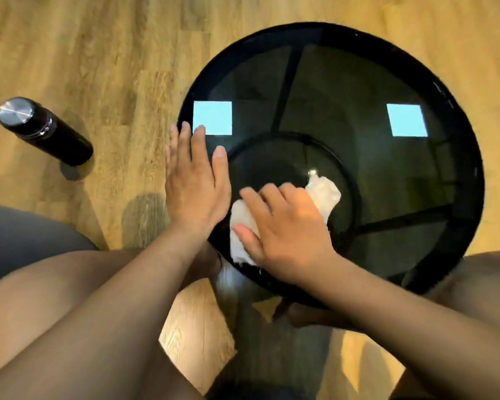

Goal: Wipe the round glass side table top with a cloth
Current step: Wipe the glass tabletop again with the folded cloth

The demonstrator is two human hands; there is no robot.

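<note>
Cloth (324, 194): lay on the table (387, 174), near its front-left rim.
Right hand (286, 226): grip pressed flat on the cloth.
Left hand (194, 180): open, flat at the table's left rim.
Progress: wiping seemingly underway; far side likely left.

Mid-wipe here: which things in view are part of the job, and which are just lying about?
Part of the job:
- glass table top
- white cloth, pressed to the glass under the right hand
- left hand, flat on the table's near-left edge

Just lying about:
- dark bottle with a metal cap, standing on the wooden floor left of the table
</note>
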